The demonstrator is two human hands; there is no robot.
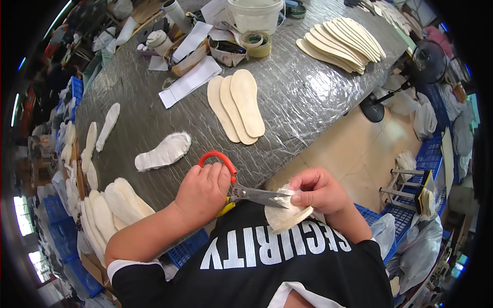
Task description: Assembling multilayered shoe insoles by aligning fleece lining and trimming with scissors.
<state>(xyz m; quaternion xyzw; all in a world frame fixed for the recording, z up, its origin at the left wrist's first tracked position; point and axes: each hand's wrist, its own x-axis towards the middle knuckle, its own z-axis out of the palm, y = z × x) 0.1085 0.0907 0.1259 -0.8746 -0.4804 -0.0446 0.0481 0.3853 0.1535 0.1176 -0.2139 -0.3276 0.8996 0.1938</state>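
My left hand (203, 191) is closed around the handles of a pair of scissors (251, 194), one loop red and the other yellow. The metal blades point right and lie against a cream fluffy insole (285, 213). Thumb and fingers of my right hand (321, 190) pinch that insole, which looks curled, its edge facing me. Whether the blades are cutting into it I cannot tell. On the table just beyond the scissors rests a white fluffy insole (163, 151). Three cream insoles (247, 102) overlap farther back.
A fanned pile of insoles (341, 45) sits at the far right of the table (292, 120). Tape rolls (257, 43), a white bucket (255, 15) and white paper strips (191, 81) stand at the back. More insoles (110, 208) lie left. A fan (374, 109) stands beyond the right edge.
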